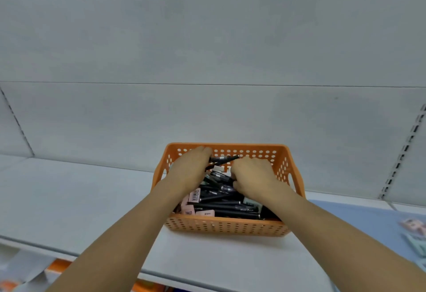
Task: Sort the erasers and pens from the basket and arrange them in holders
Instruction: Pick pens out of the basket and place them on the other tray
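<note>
While both of your hands are down inside it, the orange perforated plastic basket [227,226] sits on the white shelf [69,199].
Left hand: your left hand [191,169] has its fingers curled round a bunch of black pens with silver bands [222,159], their tips pointing right over the far wall.
Right hand: your right hand [253,178] is curled down into the heap; it seems to pinch a pen, but the fingertips are hidden, so I cannot tell.
Contents: loose black pens [230,207] lie crosswise; pale pink erasers in wrappers [192,201] crowd the near-left corner.
Technique: gather pens parallel, all tips one way, and lift the bunch clear of the rim before you turn towards a holder; leave the erasers for a separate pass.
Holders: none in view.
Writing: a barcode label shows on one eraser; white print on a pen barrel is too blurred to read.
</note>
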A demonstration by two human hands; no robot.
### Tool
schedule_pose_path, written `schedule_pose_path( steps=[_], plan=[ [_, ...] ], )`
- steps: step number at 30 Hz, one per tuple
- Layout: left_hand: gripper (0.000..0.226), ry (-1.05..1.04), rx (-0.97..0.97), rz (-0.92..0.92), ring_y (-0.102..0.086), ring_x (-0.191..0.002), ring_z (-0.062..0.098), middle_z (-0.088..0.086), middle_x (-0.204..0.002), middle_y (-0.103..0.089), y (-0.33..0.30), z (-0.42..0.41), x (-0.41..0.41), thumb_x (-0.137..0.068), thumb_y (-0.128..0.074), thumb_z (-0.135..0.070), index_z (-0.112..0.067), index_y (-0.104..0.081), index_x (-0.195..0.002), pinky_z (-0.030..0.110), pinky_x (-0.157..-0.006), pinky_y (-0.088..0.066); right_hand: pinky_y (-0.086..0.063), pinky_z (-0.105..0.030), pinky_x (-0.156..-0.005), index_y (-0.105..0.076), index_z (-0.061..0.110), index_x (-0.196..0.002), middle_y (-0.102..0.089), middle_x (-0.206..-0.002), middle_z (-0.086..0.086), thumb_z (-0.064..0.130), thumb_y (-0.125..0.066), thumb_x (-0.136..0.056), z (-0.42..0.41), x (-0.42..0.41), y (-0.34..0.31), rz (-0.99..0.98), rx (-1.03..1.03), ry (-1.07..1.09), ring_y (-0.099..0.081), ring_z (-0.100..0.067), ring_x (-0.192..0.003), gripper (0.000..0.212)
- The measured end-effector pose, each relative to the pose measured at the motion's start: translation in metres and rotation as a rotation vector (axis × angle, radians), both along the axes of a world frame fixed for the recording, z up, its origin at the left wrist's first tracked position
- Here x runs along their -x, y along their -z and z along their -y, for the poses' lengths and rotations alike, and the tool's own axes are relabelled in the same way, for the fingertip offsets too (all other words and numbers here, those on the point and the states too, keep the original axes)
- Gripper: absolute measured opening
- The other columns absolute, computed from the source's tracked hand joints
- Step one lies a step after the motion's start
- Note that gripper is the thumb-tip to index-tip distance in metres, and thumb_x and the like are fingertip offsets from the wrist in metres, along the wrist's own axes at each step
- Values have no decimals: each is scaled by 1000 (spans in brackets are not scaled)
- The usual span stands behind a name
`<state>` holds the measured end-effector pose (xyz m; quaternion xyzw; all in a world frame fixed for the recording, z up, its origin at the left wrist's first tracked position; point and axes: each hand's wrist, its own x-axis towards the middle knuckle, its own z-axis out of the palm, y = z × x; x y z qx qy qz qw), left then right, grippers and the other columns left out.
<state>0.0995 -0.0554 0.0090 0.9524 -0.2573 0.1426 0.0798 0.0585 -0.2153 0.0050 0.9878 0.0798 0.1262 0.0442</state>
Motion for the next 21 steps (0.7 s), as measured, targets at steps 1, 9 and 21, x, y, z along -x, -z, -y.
schedule_pose_path(
  steps=[1, 9, 21],
  plan=[
    [23, 0, 92, -19, -56, -87, 15, 2, -107, -59, -3, -1, 4, -94, -55, -9, -18, -51, -115, 29, -72, -49, -34, -28, -51, -43, 23, -63, -44, -63, 6, 21, -63, -86, 0, 1, -1, 1, 8, -6, -48, -16, -59, 30],
    [19, 31, 1004, -277, -66, -86, -1, -8, -95, -69, -22, -3, 40, -102, -42, -22, -24, -61, -103, 11, -68, -48, -49, -14, -57, -68, 24, -79, -69, -70, 4, 25, -68, -86, 1, 12, -32, 118, -1080, -197, -64, -2, -63, 7],
    [23, -11, 1749, -696, -57, -69, 13, 5, -78, -56, -21, -32, 52, -104, -39, -12, -4, -61, -101, 31, -67, -58, -43, -33, -62, -49, 21, -91, -58, -85, 6, 58, -44, -94, -37, 26, -17, -138, -274, -59, -55, -13, -73, 37]
  ],
)
